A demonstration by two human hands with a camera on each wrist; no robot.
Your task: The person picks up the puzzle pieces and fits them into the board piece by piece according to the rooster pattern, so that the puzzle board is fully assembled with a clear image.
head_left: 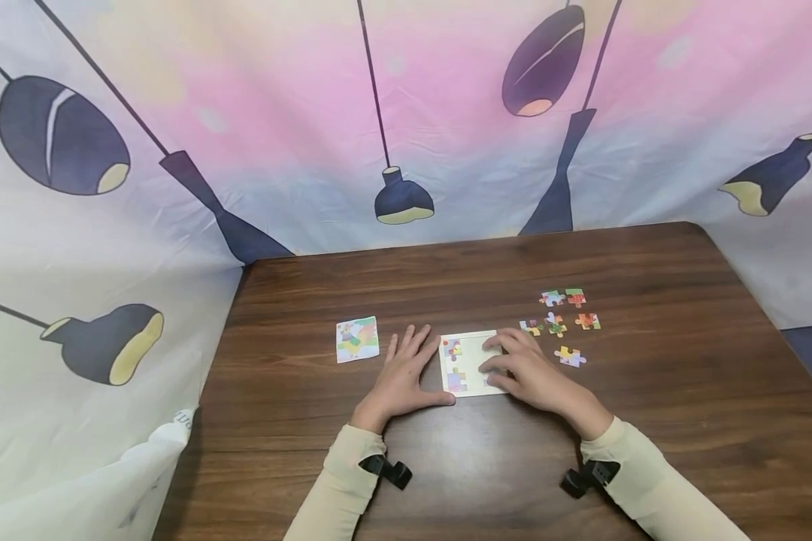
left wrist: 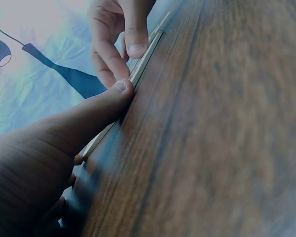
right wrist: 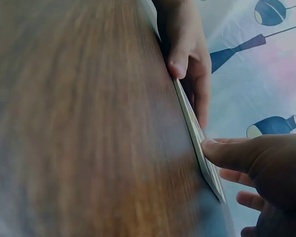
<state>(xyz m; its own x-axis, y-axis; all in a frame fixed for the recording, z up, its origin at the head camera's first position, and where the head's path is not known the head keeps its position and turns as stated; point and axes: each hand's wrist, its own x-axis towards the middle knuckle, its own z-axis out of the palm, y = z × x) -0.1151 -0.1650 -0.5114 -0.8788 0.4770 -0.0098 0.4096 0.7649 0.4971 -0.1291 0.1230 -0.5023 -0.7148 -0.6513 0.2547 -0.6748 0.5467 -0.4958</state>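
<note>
Head view: the shallow, white, roughly square puzzle tray (head_left: 471,358) lies flat between the hands, its near-left corner touched by the outspread left hand (head_left: 402,382), its right side overlapped by the loosely parted fingers of the right hand (head_left: 531,376).

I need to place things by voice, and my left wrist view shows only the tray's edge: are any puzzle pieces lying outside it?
Observer: Yes, several loose puzzle pieces lie on the table to the right of the tray.

Operator: Understood. Is there anything on the other side, past the left hand?

Observer: A colourful picture card lies flat on the table, to the left of that hand's fingers.

Operator: And what can you make out inside the tray, along its left side?

Observer: Two pieces there, the far piece and the near piece, with a gap between them.
</note>
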